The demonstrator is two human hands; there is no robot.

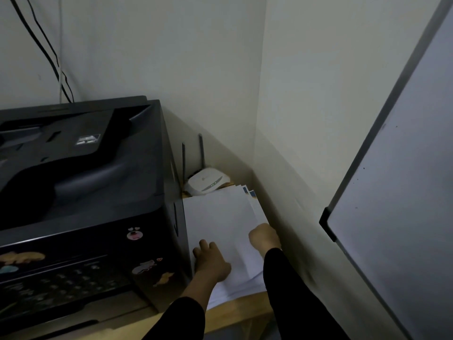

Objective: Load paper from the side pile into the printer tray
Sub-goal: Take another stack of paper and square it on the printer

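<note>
A loose pile of white paper (220, 217) lies on the wooden table, wedged between the black printer (81, 192) and the wall. My left hand (212, 262) rests on the pile's near left part, fingers spread over the sheets. My right hand (263, 236) is at the pile's right edge, fingers curled around the edge of the sheets. Both forearms wear black sleeves. The printer's paper tray sits at its lower front (61, 325), mostly out of frame.
A white router (208, 182) with two upright antennas stands behind the pile. A whiteboard (397, 192) leans at the right, close to my right arm. Black cables run down the wall behind the printer. The table's front edge (232, 315) shows below the pile.
</note>
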